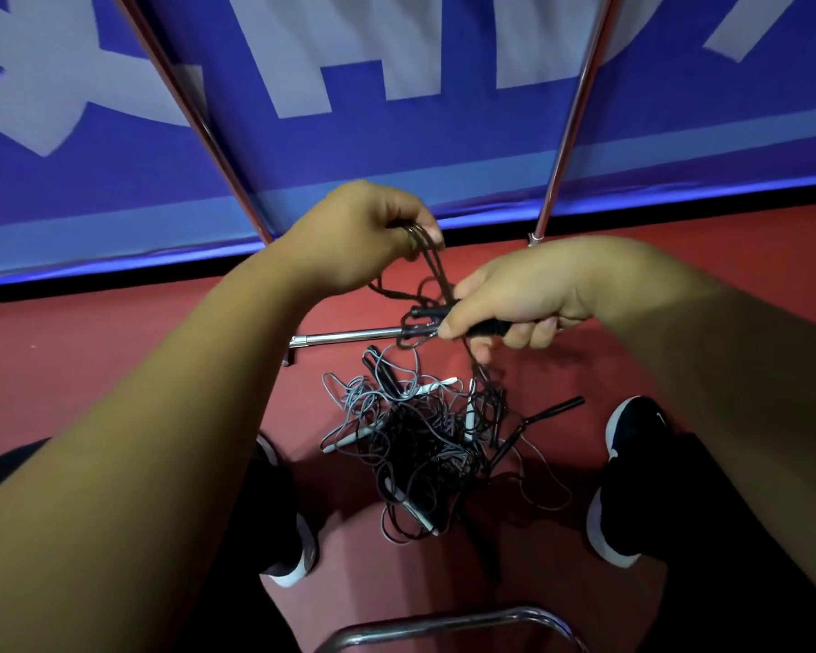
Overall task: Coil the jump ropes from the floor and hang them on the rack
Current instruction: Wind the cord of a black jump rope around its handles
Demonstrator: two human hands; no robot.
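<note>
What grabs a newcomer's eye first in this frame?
Two bare forearms reach in from the bottom corners to mid-frame: the left hand pinches loops of dark rope, and the right hand grips black handles. Below them, a tangled pile of black and grey jump ropes lies on the red floor between the person's shoes. Behind, chrome rack poles cross a blue banner.

A big messy pile of ropes (425,445) lies on the red floor, black and grey cords all tangled, with black and white handles poking out. One black rope (436,271) is lifted up above the pile. The rack (571,120) has shiny metal poles behind.
</note>
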